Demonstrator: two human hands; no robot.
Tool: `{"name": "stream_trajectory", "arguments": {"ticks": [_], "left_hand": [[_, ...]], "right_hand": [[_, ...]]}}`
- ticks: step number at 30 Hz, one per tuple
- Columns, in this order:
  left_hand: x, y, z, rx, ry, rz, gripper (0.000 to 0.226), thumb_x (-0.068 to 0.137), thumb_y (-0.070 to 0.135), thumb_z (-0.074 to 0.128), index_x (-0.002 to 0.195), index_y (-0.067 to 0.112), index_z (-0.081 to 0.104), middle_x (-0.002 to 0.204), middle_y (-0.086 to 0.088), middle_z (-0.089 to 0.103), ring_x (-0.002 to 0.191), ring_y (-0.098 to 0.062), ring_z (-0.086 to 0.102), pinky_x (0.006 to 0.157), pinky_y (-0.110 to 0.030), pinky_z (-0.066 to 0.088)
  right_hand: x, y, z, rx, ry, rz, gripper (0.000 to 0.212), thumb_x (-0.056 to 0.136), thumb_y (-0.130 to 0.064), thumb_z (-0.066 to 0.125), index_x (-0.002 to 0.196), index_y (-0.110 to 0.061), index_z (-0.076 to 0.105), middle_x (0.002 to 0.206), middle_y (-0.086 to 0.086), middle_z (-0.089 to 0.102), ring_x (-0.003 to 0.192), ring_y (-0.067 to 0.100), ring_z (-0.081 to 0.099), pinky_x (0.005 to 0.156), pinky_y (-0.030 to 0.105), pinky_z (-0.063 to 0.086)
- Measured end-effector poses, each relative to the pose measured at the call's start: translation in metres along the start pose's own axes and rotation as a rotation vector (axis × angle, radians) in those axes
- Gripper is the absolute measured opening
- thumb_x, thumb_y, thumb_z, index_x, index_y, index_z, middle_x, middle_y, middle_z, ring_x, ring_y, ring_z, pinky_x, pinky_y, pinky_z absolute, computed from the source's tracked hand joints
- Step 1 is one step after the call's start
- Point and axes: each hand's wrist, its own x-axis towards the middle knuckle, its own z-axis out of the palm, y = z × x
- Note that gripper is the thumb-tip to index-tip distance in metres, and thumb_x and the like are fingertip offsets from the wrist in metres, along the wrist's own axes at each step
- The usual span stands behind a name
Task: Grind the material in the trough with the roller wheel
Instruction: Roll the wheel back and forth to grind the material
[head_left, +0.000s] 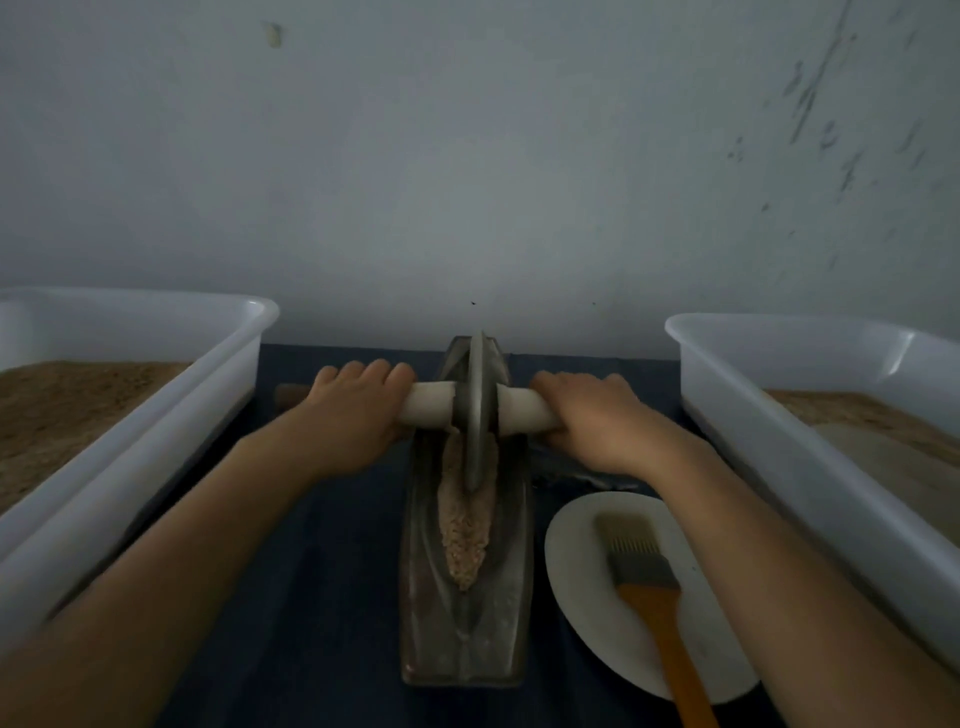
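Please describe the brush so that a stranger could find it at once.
Start at the long metal trough in the middle of the dark cloth. Just right of its near end lies a white plate. The brush rests on it, the only thing with an orange handle and pale bristles.

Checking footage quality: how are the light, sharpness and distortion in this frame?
Head view: dim, flat light, no glare; soft overall, hands and wheel slightly blurred; wide-angle bending splays the tubs outward; material grain still readable.
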Motion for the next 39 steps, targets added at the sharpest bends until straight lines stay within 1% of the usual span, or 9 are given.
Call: {"name": "stream_trajectory", "arguments": {"ticks": [4, 8, 13, 18, 22, 25, 30, 33, 39], "left_hand": [[0.005, 0.000, 0.020, 0.011, 0.246, -0.037, 0.038, 0.091, 0.034, 0.051, 0.125, 0.019, 0.040, 0.118, -0.003, 0.045, 0.106, -0.025, 0.045, 0.090, -0.037, 0.032], [0.004, 0.004, 0.021, 0.030, 0.311, -0.027, 0.036, 0.089, 0.028, 0.056, 0.121, 0.015, 0.047, 0.112, -0.007, 0.050, 0.099, -0.027, 0.049, 0.086, -0.039, 0.035], [-0.005, -0.006, 0.004, -0.056, 0.035, 0.021, 0.039, 0.091, 0.044, 0.049, 0.120, 0.022, 0.034, 0.120, 0.001, 0.046, 0.109, -0.020, 0.048, 0.089, -0.033, 0.033], [-0.022, -0.003, -0.033, -0.189, -0.404, 0.108, 0.038, 0.092, 0.038, 0.052, 0.119, 0.021, 0.032, 0.119, 0.001, 0.047, 0.105, -0.016, 0.050, 0.091, -0.030, 0.038], [-0.034, -0.002, -0.055, -0.307, -0.610, 0.141, 0.033, 0.092, 0.033, 0.054, 0.115, 0.021, 0.034, 0.114, 0.000, 0.052, 0.100, -0.014, 0.052, 0.087, -0.025, 0.041], [-0.037, -0.002, -0.058, -0.342, -0.639, 0.145, 0.030, 0.092, 0.033, 0.054, 0.112, 0.024, 0.034, 0.112, 0.001, 0.052, 0.098, -0.012, 0.052, 0.084, -0.023, 0.040], [-0.022, -0.005, -0.036, -0.286, -0.466, 0.105, 0.030, 0.092, 0.033, 0.053, 0.112, 0.017, 0.037, 0.111, 0.000, 0.048, 0.096, -0.015, 0.050, 0.087, -0.030, 0.039], [-0.010, -0.006, -0.013, -0.124, -0.195, 0.056, 0.034, 0.092, 0.039, 0.050, 0.117, 0.020, 0.035, 0.119, 0.000, 0.046, 0.106, -0.018, 0.048, 0.086, -0.032, 0.033], [0.002, 0.002, 0.021, 0.031, 0.259, -0.032, 0.038, 0.090, 0.030, 0.053, 0.124, 0.020, 0.039, 0.117, -0.003, 0.046, 0.104, -0.023, 0.045, 0.088, -0.035, 0.032]], "right_hand": [[0.010, 0.004, 0.024, -0.063, 0.260, 0.019, 0.031, 0.090, -0.024, 0.053, 0.120, -0.019, 0.046, 0.115, 0.002, 0.053, 0.105, 0.023, 0.046, 0.079, 0.034, 0.025], [0.009, 0.005, 0.026, -0.051, 0.268, 0.031, 0.033, 0.090, -0.025, 0.054, 0.121, -0.018, 0.046, 0.114, 0.002, 0.053, 0.104, 0.024, 0.047, 0.079, 0.034, 0.025], [-0.002, -0.004, 0.002, -0.031, 0.014, -0.015, 0.025, 0.090, -0.027, 0.053, 0.111, -0.017, 0.043, 0.108, 0.005, 0.056, 0.094, 0.024, 0.052, 0.069, 0.030, 0.026], [-0.020, -0.018, -0.033, 0.053, -0.364, -0.044, 0.030, 0.089, -0.028, 0.059, 0.112, -0.017, 0.044, 0.084, -0.004, 0.048, 0.074, 0.013, 0.047, 0.053, 0.022, 0.032], [-0.035, -0.023, -0.048, 0.073, -0.428, -0.077, 0.040, 0.090, -0.031, 0.059, 0.124, -0.012, 0.049, 0.111, 0.005, 0.059, 0.101, 0.023, 0.057, 0.072, 0.024, 0.038], [-0.036, -0.024, -0.050, 0.105, -0.498, -0.081, 0.035, 0.090, -0.031, 0.059, 0.118, -0.014, 0.049, 0.108, 0.005, 0.059, 0.094, 0.020, 0.057, 0.064, 0.023, 0.040], [-0.020, -0.018, -0.034, 0.110, -0.359, -0.035, 0.027, 0.090, -0.028, 0.059, 0.109, -0.016, 0.044, 0.082, -0.006, 0.046, 0.075, 0.012, 0.046, 0.053, 0.021, 0.032], [-0.006, -0.008, -0.012, 0.027, -0.119, -0.021, 0.019, 0.091, -0.027, 0.054, 0.098, -0.022, 0.037, 0.099, 0.000, 0.053, 0.084, 0.018, 0.047, 0.066, 0.031, 0.027], [0.009, 0.007, 0.027, -0.034, 0.273, -0.013, 0.032, 0.089, -0.025, 0.055, 0.119, -0.017, 0.046, 0.109, 0.003, 0.052, 0.100, 0.023, 0.047, 0.076, 0.033, 0.023]]}}
